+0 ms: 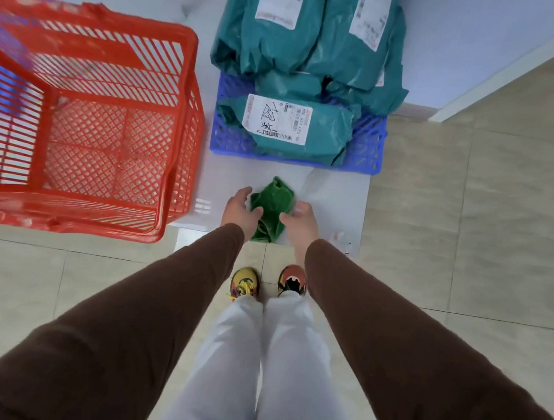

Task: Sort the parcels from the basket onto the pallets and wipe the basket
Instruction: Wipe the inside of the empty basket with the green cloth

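Both arms lowered, left hand (241, 207), right hand (296, 216) gripping cloth (271, 206)

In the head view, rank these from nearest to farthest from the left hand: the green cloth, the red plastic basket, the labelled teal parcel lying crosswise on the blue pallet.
1. Green cloth: at the left hand, between both hands.
2. Red plastic basket: to the left.
3. Labelled teal parcel on the blue pallet: ahead, slightly right.

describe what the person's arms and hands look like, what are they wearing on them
Both arms are covered by long, plain dark brown sleeves that reach down to the wrists, with no visible markings or cuffs of another colour. The left hand and the right hand are bare: no gloves, and no rings or watch can be made out.
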### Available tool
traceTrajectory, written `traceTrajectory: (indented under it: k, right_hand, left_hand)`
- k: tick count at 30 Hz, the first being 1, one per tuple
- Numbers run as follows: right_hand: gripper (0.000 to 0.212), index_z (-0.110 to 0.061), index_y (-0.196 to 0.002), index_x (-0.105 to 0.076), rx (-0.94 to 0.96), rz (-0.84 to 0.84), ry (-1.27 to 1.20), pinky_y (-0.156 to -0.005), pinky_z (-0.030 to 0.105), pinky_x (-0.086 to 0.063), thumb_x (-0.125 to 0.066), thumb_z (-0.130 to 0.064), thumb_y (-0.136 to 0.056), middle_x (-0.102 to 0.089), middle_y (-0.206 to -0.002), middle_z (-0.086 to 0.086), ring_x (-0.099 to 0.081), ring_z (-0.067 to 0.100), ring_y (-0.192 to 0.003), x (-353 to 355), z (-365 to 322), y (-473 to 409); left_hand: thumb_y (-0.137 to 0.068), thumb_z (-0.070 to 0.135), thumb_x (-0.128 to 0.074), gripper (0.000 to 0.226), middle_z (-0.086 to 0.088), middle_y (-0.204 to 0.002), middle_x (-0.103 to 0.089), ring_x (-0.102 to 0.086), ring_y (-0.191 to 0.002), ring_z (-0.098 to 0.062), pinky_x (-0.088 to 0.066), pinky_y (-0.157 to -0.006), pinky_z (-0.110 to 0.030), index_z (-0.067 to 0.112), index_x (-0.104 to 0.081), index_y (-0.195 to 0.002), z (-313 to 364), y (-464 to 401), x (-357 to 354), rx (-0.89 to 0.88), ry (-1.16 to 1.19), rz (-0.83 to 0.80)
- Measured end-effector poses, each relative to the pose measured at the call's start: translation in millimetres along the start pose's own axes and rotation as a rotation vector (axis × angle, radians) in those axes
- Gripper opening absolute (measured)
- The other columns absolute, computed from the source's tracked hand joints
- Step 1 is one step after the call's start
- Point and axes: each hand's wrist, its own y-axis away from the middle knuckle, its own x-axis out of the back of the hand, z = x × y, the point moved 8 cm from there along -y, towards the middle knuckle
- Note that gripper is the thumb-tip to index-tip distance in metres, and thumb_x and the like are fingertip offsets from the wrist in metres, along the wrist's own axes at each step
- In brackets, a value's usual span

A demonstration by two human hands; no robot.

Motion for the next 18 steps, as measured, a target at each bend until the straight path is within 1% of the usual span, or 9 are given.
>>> traceTrajectory:
  k: [3,5,8,9,11,12,15,17,18]
  right_hand:
    - [0.050,-0.014,-0.141,-0.042,-0.007,-0.006,-0.016,-0.087,0.037,-0.052,-0.057,-0.002,-0.095,-0.061,-0.124,0.008,-0.062,0.026,-0.110,-15,10,-21]
    - [0.051,-0.015,-0.143,-0.041,-0.065,-0.035,-0.080,-0.091,0.044,-0.056,-0.058,-0.005,-0.096,-0.061,-0.128,0.010,-0.063,0.029,-0.112,-22,17,-30]
    - [0.041,-0.012,-0.135,-0.048,-0.097,-0.073,-0.149,-0.089,0.049,-0.058,-0.059,-0.009,-0.096,-0.063,-0.127,0.015,-0.066,0.033,-0.110,-19,23,-28]
    - [0.038,-0.012,-0.133,-0.050,-0.073,-0.077,-0.148,-0.086,0.047,-0.059,-0.059,-0.010,-0.096,-0.064,-0.126,0.014,-0.066,0.031,-0.107,-14,21,-21]
    - [0.035,-0.013,-0.133,-0.053,0.002,-0.078,-0.159,-0.077,0.036,-0.057,-0.057,-0.010,-0.098,-0.066,-0.121,0.010,-0.066,0.023,-0.101,-3,8,1]
    - [0.034,-0.014,-0.133,-0.054,0.044,-0.093,-0.179,-0.077,0.032,-0.055,-0.055,-0.009,-0.099,-0.067,-0.120,0.008,-0.066,0.021,-0.101,2,-2,15]
    - [0.036,-0.015,-0.136,-0.055,0.174,-0.148,-0.252,-0.087,0.028,-0.055,-0.053,-0.007,-0.101,-0.068,-0.123,0.006,-0.067,0.019,-0.107,14,-45,65]
    - [0.035,-0.016,-0.136,-0.055,0.257,-0.161,-0.273,-0.085,0.027,-0.055,-0.053,-0.009,-0.101,-0.069,-0.123,0.004,-0.067,0.018,-0.108,22,-80,102]
    - [0.033,-0.017,-0.134,-0.056,0.291,-0.172,-0.274,-0.082,0.026,-0.054,-0.053,-0.012,-0.102,-0.069,-0.121,0.002,-0.068,0.016,-0.105,24,-98,121]
  left_hand:
    - [-0.096,0.013,-0.060,0.057,-0.013,-0.142,-0.052,-0.057,-0.125,-0.031,-0.048,-0.107,-0.046,0.018,-0.041,-0.149,-11,-20,-12,0.011,0.028,-0.015]
    - [-0.095,0.010,-0.061,0.055,-0.016,-0.135,-0.058,-0.061,-0.117,-0.034,-0.051,-0.102,-0.047,0.016,-0.042,-0.146,-21,-27,-21,0.105,0.116,-0.030]
    - [-0.094,-0.002,-0.058,0.038,-0.022,-0.123,-0.065,-0.064,-0.105,-0.034,-0.056,-0.089,-0.041,0.005,-0.054,-0.132,-20,-14,-33,0.191,0.294,-0.104]
    - [-0.095,-0.005,-0.056,0.031,-0.021,-0.115,-0.067,-0.064,-0.102,-0.032,-0.056,-0.084,-0.038,0.004,-0.058,-0.125,-13,-3,-35,0.180,0.353,-0.133]
    - [-0.094,-0.009,-0.054,0.025,-0.015,-0.101,-0.066,-0.062,-0.097,-0.029,-0.055,-0.076,-0.033,0.006,-0.059,-0.113,8,24,-30,0.123,0.438,-0.157]
    - [-0.094,-0.009,-0.054,0.024,-0.014,-0.100,-0.065,-0.063,-0.094,-0.028,-0.055,-0.076,-0.033,0.006,-0.059,-0.111,21,40,-25,0.085,0.477,-0.166]
    - [-0.096,0.000,-0.057,0.020,-0.011,-0.101,-0.067,-0.065,-0.088,-0.021,-0.055,-0.076,-0.031,0.006,-0.060,-0.114,62,89,-5,-0.026,0.635,-0.204]
    - [-0.100,0.009,-0.053,0.016,-0.006,-0.097,-0.071,-0.066,-0.087,-0.017,-0.054,-0.080,-0.029,0.008,-0.064,-0.111,89,120,14,-0.067,0.748,-0.225]
    - [-0.102,0.010,-0.050,0.018,-0.004,-0.097,-0.073,-0.067,-0.088,-0.015,-0.054,-0.080,-0.028,0.008,-0.066,-0.111,102,134,25,-0.093,0.783,-0.231]
